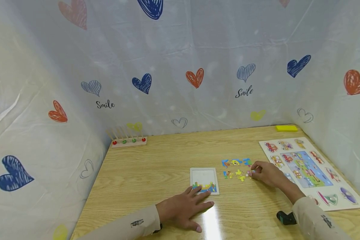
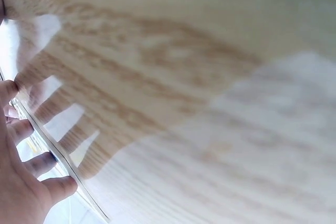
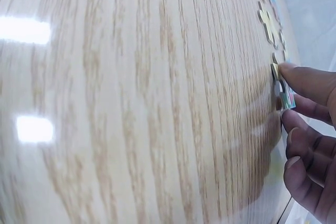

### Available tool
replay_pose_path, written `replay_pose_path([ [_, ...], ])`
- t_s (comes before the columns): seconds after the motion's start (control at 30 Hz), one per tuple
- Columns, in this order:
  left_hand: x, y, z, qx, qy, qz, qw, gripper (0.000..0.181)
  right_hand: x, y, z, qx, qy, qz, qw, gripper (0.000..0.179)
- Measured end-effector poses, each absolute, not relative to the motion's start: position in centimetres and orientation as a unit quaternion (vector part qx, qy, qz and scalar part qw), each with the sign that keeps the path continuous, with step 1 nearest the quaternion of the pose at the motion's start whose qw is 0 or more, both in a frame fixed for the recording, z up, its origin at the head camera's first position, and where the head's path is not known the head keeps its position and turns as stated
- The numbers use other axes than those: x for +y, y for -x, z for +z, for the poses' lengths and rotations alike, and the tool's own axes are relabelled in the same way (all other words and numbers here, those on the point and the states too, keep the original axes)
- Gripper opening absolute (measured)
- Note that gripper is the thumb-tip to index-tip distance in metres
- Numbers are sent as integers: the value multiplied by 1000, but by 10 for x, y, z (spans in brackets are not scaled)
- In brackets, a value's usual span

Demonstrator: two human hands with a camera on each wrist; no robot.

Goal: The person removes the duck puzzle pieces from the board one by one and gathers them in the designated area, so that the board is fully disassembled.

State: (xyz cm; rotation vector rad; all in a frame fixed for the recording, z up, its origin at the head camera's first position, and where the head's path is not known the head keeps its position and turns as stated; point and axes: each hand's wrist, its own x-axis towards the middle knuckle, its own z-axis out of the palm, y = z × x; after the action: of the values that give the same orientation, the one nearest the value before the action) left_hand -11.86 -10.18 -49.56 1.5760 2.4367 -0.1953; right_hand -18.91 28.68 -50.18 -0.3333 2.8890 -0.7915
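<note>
A small white puzzle frame (image 1: 203,174) lies on the table, with a strip of colourful pieces (image 1: 204,187) fitted along its bottom. My left hand (image 1: 186,206) spreads its fingers over the frame's lower edge. In the left wrist view, its fingertips (image 2: 65,186) touch the frame's border (image 2: 63,156). To the right, loose puzzle pieces (image 1: 239,172) are scattered in two rough rows. At their right end, my right hand (image 1: 268,174) pinches a puzzle piece (image 3: 287,98) between thumb and fingers, close to the tabletop. Part of that piece is hidden by the fingers.
A large vehicle puzzle board (image 1: 309,170) lies at the right, partly under the right forearm. A peg stand with red and green beads (image 1: 129,141) is at the back left. A yellow block (image 1: 286,128) sits at the back right, and a dark object (image 1: 286,218) by the right sleeve.
</note>
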Motion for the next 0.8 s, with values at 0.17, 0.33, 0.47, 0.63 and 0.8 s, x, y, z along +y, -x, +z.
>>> replay_pose_path([
  [0.17,-102,119,-496,832,-540,-70,108,83,287,189,-501,956,111,-263,67,23],
  [0.33,-101,119,-496,833,-538,-77,105,84,286,189,-499,957,103,-260,69,23],
  [0.47,-101,120,-496,835,-534,-78,111,85,286,188,-498,959,99,-258,68,25],
  [0.63,-100,120,-496,833,-536,-84,108,85,286,187,-498,958,103,-261,67,26],
  [0.8,-100,119,-495,833,-539,-84,93,85,287,187,-499,957,104,-261,66,26],
])
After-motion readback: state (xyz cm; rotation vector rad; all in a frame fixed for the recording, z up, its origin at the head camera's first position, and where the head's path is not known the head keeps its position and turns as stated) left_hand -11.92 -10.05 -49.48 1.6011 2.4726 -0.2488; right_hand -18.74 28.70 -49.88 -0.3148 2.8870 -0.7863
